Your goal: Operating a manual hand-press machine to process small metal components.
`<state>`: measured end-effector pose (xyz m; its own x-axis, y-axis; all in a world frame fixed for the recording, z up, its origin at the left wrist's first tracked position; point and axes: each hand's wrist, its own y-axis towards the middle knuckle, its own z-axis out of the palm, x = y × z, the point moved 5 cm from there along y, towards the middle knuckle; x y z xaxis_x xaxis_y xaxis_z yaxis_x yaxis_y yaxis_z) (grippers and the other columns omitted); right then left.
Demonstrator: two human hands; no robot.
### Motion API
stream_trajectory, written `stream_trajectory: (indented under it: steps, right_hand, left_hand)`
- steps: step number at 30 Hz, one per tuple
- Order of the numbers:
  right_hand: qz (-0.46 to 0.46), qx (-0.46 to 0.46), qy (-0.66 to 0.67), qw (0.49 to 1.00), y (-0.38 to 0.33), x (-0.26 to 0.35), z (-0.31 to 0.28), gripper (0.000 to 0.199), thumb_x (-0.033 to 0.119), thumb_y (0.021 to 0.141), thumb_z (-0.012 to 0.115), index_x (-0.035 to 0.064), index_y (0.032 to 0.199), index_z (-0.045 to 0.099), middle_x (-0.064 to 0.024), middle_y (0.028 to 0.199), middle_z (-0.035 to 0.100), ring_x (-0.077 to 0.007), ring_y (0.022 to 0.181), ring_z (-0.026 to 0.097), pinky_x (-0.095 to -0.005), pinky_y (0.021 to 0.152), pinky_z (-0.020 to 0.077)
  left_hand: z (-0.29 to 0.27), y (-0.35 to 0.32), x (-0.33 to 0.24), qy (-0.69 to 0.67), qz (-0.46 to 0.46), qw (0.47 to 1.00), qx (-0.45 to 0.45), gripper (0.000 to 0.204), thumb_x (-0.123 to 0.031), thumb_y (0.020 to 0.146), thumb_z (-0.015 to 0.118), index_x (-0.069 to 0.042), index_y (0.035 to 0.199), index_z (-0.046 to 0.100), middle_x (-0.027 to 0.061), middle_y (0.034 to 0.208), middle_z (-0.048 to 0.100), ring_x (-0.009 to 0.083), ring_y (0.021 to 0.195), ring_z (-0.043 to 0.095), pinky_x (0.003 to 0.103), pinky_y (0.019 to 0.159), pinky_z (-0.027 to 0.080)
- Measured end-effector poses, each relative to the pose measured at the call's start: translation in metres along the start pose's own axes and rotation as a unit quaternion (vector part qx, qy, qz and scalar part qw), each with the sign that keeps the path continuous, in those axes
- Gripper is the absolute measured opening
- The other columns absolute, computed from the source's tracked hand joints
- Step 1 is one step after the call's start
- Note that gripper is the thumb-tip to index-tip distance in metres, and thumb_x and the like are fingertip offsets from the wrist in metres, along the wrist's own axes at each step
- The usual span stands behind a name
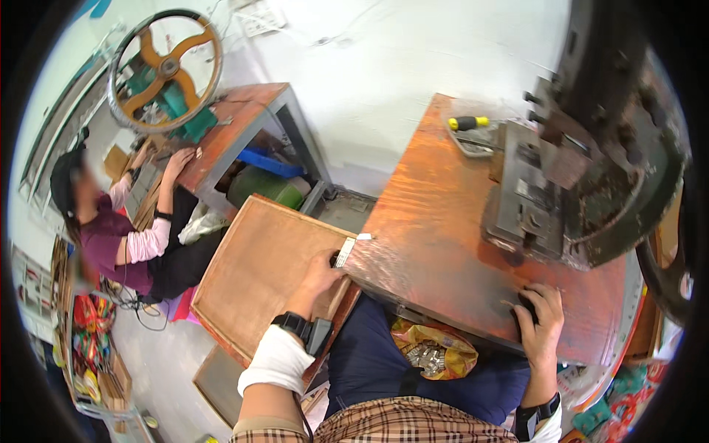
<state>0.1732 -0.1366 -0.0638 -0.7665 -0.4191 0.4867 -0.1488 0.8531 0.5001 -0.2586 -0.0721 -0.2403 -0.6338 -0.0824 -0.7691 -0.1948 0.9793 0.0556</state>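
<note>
My left hand [323,272] is over the right rim of a shallow wooden tray [258,258], left of the press table. Its fingers are curled together beside a small white strip [345,252] at the tray's corner; what they hold, if anything, is hidden. My right hand [543,317] rests at the front edge of the worn orange-brown table [413,214], thumb and fingers apart, with nothing visible in it. Beyond that hand stands a heavy dark metal press [583,170] with a block-shaped die [528,196] under its ram. An open yellow bag [436,347] of small metal pieces sits at my lap.
A yellow-and-black screwdriver [469,122] lies on a clear container [473,144] at the table's back. At the left, a co-worker [122,244] sits at another press with a large handwheel [168,69]. A second tray [221,384] lies lower down. Colourful bags [620,406] fill the lower right.
</note>
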Motion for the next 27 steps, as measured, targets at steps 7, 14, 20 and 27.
stream_trajectory:
  steps: [7,14,20,27]
  right_hand:
    - [0.034,0.02,-0.033,0.999,-0.001,-0.001,0.003,0.02,0.007,0.075,0.063,-0.0022,0.094,0.062,-0.0162,0.101,0.06,-0.0339,0.098,0.056,-0.0433,0.097,0.0369]
    - [0.033,0.021,-0.027,0.999,0.001,0.001,0.008,0.021,0.005,0.075,0.063,-0.0019,0.095,0.062,-0.0166,0.1,0.06,-0.0337,0.097,0.057,-0.0408,0.093,0.0396]
    - [-0.01,0.0,-0.055,0.998,0.002,0.001,0.0,0.023,0.005,0.07,0.067,-0.0011,0.091,0.062,-0.0169,0.098,0.06,-0.0356,0.092,0.055,-0.0426,0.083,0.0439]
    - [-0.022,-0.028,-0.019,0.999,0.004,0.0,0.004,0.026,0.008,0.066,0.074,0.0013,0.089,0.065,-0.0149,0.097,0.062,-0.0347,0.092,0.056,-0.0423,0.081,0.0471]
  left_hand:
    - [0.002,0.018,0.012,-0.011,-0.053,0.997,0.059,0.052,-0.02,0.065,0.081,-0.001,0.11,0.064,0.0182,0.106,0.065,0.0275,0.098,0.064,0.035,0.086,0.049]
    - [0.006,0.007,-0.006,0.134,-0.002,0.991,-0.02,0.033,-0.018,0.066,0.071,0.001,0.093,0.064,0.0218,0.097,0.062,0.0374,0.093,0.06,0.042,0.085,0.047]
    - [0.002,0.014,0.008,-0.025,-0.202,0.977,0.065,0.038,-0.02,0.071,0.073,0.0,0.102,0.063,0.0185,0.097,0.064,0.0275,0.083,0.064,0.035,0.071,0.052]
    - [-0.078,-0.002,-0.102,-0.283,-0.144,0.947,0.044,0.036,-0.006,0.074,0.072,0.011,0.104,0.062,0.0114,0.091,0.066,0.016,0.078,0.063,0.028,0.067,0.051]
